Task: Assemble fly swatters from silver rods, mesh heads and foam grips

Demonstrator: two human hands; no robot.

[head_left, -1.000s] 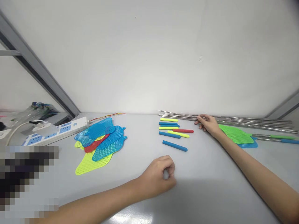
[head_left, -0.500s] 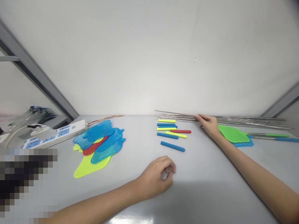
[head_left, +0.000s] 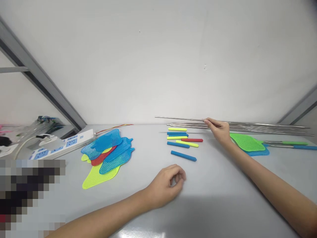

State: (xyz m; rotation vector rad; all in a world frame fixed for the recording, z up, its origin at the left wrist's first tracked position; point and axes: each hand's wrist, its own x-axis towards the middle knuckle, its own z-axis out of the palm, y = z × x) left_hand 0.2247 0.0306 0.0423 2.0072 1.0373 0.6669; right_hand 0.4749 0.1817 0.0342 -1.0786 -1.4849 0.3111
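My right hand [head_left: 219, 131] pinches a thin metal rod [head_left: 177, 118] between thumb and fingers. The rod's left end is raised off the table, above the other metal rods [head_left: 257, 126] that lie along the wall. Near the middle front of the table rests my left hand [head_left: 168, 185], its fingers curled in toward the thumb with nothing visible in them. Just beyond it lie several handle tubes: a blue tube [head_left: 183, 156] closest, with a red tube [head_left: 194, 140] and a yellow tube [head_left: 177, 129] farther back.
On the left, blue, red and yellow fly swatter heads [head_left: 116, 163] overlap in a pile. A white power strip [head_left: 85, 137] with a plug lies behind them. To the right, a green fly swatter [head_left: 247, 142] rests over a blue one. A white wall [head_left: 148, 66] closes off the back.
My right hand has lifted one rod up from the bundle, and its tip now reaches farther left. My left hand has hardly moved. The view has shifted slightly.
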